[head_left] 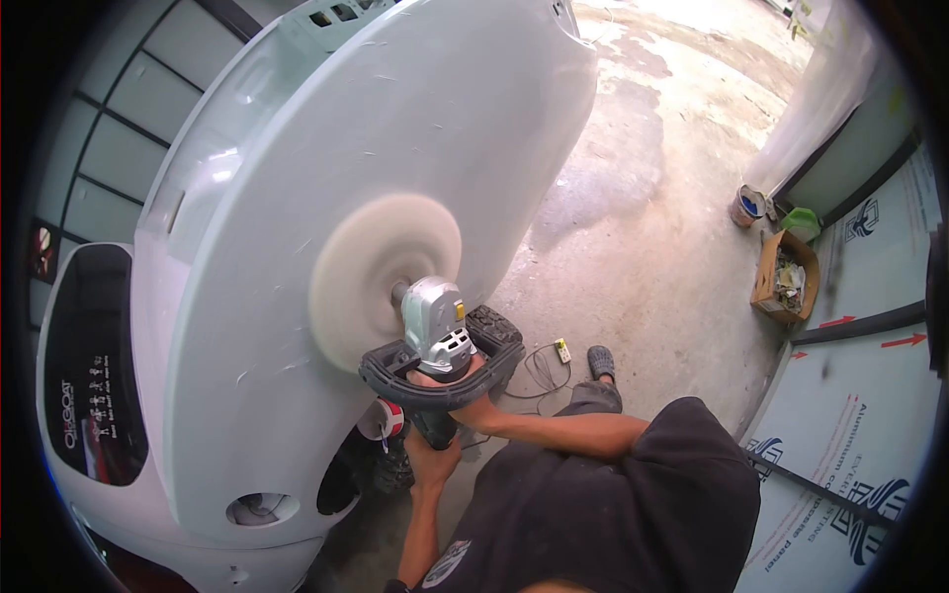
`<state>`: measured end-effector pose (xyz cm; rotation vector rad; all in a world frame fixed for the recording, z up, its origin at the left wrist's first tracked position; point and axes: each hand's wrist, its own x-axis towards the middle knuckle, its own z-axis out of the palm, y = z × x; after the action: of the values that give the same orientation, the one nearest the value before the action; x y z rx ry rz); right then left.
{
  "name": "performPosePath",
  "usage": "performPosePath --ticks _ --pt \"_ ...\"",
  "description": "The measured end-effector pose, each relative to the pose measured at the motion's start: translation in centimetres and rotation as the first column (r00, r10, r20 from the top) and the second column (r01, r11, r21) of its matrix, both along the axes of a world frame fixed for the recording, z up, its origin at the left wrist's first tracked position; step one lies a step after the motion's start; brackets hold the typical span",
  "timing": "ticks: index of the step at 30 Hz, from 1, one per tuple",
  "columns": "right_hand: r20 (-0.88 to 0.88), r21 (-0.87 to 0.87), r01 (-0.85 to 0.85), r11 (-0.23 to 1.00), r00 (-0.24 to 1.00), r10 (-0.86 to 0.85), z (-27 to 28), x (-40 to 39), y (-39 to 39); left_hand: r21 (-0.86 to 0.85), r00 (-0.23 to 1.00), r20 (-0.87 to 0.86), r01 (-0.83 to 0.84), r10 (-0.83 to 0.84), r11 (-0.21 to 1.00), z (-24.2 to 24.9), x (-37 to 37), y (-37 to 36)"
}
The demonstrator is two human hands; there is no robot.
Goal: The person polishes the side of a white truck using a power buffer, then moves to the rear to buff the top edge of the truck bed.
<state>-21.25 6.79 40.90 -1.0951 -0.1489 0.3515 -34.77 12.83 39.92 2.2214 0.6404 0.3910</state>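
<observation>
Both hands are on a polisher (435,321) with a grey metal head and a black loop handle (450,398). My left hand (431,461) is wrapped round its dark rear grip, low down. Closed about the tool's body, my right hand (469,403) sits behind the loop handle, which partly hides its fingers. At the front a round whitish pad (381,287) is blurred, as if spinning, and lies against or very close to a large white car body panel (415,128). Several short pale marks show on the panel.
A power cord (539,376) runs over the concrete floor (633,257) to a socket block (562,351) by my shoe (601,363). To the right stand a carton (786,277) of scraps and a bucket (748,206), along a panelled wall (840,435). A tyre (393,465) is below.
</observation>
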Motion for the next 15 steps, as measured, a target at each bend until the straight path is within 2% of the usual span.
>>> performPosePath --ticks 2,4,5,8,10,11,12,15 --pt "0.019 -0.072 0.033 0.997 0.999 -0.032 0.1 0.5 -0.1 0.023 1.0 0.002 0.004 -0.004 1.0 -0.2 0.3 0.2" --pt "0.077 -0.144 0.039 0.989 0.997 -0.028 1.5 3.1 -1.6 -0.025 0.999 0.041 0.014 -0.013 1.0 0.3 2.6 -0.4" --pt "0.25 -0.221 0.207 0.953 0.957 -0.15 -3.0 3.7 -0.1 -0.049 0.998 0.063 0.022 -0.019 0.999 0.4 4.1 -0.8" --pt "0.326 -0.249 0.384 0.889 0.898 -0.296 -0.8 8.3 -2.1 -0.023 0.998 0.027 0.055 -0.054 0.998 0.3 8.6 -2.0" --pt "0.239 -0.067 0.262 0.963 0.941 -0.239 -0.3 12.0 -3.4 0.001 0.998 0.011 0.066 -0.066 0.998 1.2 12.1 -3.0" --pt "0.15 -0.019 0.272 0.962 0.952 -0.266 -0.7 13.7 -3.4 0.006 0.998 0.0 0.065 -0.065 0.998 1.9 13.9 -3.7" --pt "0.095 0.012 0.211 0.977 0.973 -0.211 1.4 15.5 -4.6 0.01 0.998 -0.012 0.063 -0.063 0.998 2.5 15.5 -4.2" --pt "0.022 0.07 0.218 0.973 0.975 -0.22 3.9 19.6 -6.0 0.027 0.996 -0.027 0.084 -0.084 0.996 3.2 19.1 -5.1"
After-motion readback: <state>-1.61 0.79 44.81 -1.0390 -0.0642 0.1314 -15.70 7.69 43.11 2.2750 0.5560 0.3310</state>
